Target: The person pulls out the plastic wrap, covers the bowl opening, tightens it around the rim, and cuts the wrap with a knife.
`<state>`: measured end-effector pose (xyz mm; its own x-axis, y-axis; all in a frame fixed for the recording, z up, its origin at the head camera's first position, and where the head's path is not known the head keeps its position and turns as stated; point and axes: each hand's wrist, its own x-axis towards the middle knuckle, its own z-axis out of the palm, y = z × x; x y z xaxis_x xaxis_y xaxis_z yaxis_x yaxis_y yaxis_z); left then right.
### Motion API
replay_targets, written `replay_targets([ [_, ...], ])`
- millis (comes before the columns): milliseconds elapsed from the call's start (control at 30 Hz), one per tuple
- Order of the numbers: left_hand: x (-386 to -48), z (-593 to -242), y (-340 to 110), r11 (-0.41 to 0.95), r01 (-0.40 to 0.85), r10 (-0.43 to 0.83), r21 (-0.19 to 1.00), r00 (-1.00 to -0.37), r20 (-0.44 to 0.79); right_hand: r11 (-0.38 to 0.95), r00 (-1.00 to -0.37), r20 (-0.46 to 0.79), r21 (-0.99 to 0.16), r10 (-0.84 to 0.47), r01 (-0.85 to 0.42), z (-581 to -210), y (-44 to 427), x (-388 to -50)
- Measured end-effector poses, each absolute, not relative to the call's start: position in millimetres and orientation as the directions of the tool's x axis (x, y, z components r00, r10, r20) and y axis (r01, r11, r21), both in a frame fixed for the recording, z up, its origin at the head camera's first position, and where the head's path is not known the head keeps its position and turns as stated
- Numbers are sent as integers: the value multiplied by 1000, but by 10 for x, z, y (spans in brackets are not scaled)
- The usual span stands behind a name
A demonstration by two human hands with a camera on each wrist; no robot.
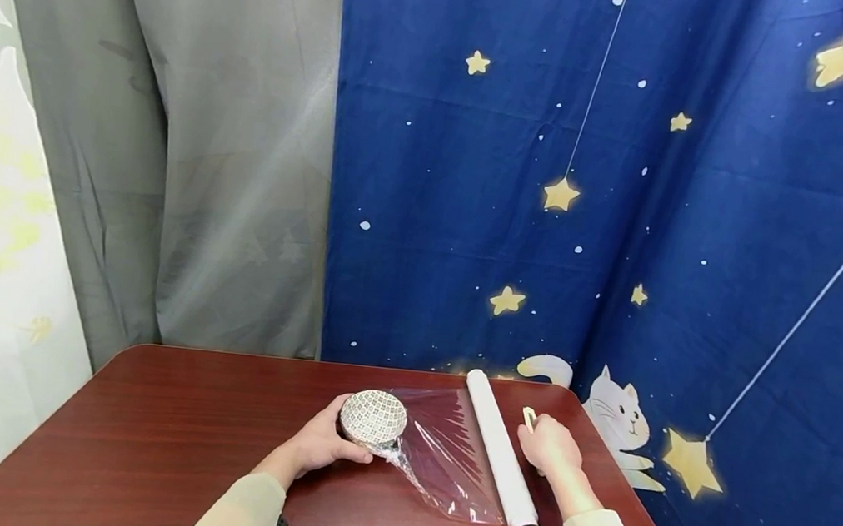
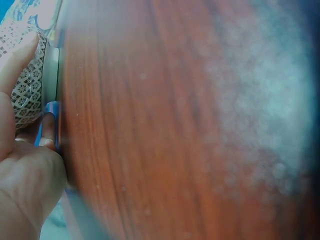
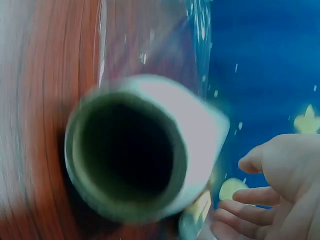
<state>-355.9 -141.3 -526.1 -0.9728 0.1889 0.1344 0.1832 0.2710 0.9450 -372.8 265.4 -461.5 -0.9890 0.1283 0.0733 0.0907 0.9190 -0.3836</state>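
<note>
"Is the bowl (image 1: 374, 416) wrapped?"
"Partly, I think. The left grip (image 1: 321, 440) holds it, left of the roll (image 1: 499, 449). Clear wrap (image 1: 442, 457) joins them, so cutting's left."
"Right grip (image 1: 552, 447)?"
"By that yellow tool (image 1: 528, 417). Can't tell if it's pinching."

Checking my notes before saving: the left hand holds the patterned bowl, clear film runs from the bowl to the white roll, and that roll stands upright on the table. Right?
Not quite: the white roll isn't upright; it lies on its side on the table, as the head view shows. The left hand holds the patterned bowl, and clear film runs from bowl to roll.
</note>
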Motion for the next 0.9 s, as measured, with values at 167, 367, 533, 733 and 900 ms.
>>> replay_targets([
  [167,-3555,-5268,-1411,271,181,182,945,-974,134,915,-980,17,-363,197,177,-4728,2853,-3794],
  [367,-3558,-5253,-1413,272,183,184,945,-973,136,896,-977,-2,-397,214,197,-4926,2958,-3818],
  [533,-3562,-5258,-1406,270,184,188,945,-973,136,898,-983,15,-410,183,161,-4995,3000,-3819],
  [733,-3573,-5272,-1411,273,181,186,945,-973,133,692,-978,-46,-700,203,177,-5074,3010,-3838],
  [900,-3578,-5268,-1413,275,177,185,945,-974,129,344,-982,-65,-931,176,124,-5076,2914,-3855],
])
